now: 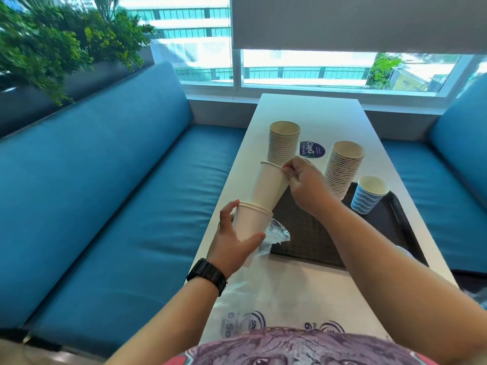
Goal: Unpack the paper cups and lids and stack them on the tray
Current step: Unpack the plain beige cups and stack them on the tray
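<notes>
Holding the white cups (261, 204) above the table edge, the left hand (234, 238) wraps round the bottom ones. The right hand (303, 180) pinches the top cup's rim. Paper cups look light and easy to squash, so gripping gently near the rim seems best.

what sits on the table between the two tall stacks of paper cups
In the head view, a round dark blue sticker lies on the white table between the left stack and the right stack; the right hand reaches in nearer the camera.
</notes>
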Demonstrator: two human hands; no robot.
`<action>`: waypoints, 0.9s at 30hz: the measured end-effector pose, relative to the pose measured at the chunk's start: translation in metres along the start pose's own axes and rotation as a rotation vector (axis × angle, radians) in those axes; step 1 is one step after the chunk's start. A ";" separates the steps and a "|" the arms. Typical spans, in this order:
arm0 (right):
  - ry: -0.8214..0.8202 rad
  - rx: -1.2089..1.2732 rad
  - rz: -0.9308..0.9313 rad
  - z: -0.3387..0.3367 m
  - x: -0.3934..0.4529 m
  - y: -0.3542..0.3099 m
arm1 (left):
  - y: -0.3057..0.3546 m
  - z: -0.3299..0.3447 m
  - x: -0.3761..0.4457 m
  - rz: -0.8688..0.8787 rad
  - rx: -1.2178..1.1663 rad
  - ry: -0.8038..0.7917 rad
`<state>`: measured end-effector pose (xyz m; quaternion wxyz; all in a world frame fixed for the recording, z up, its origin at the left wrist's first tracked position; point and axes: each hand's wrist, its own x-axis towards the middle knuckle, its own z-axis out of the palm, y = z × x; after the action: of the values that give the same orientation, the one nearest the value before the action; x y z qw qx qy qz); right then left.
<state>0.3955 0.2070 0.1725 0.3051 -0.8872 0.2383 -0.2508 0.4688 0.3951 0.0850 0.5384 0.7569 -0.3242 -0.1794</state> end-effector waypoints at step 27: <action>0.126 -0.623 -0.219 -0.026 0.124 0.003 | -0.013 -0.004 0.011 0.013 -0.039 0.050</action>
<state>0.4734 0.1228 0.2251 -0.0249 -0.9409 0.2250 -0.2519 0.4829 0.3933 0.0750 0.5623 0.7483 -0.3119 -0.1631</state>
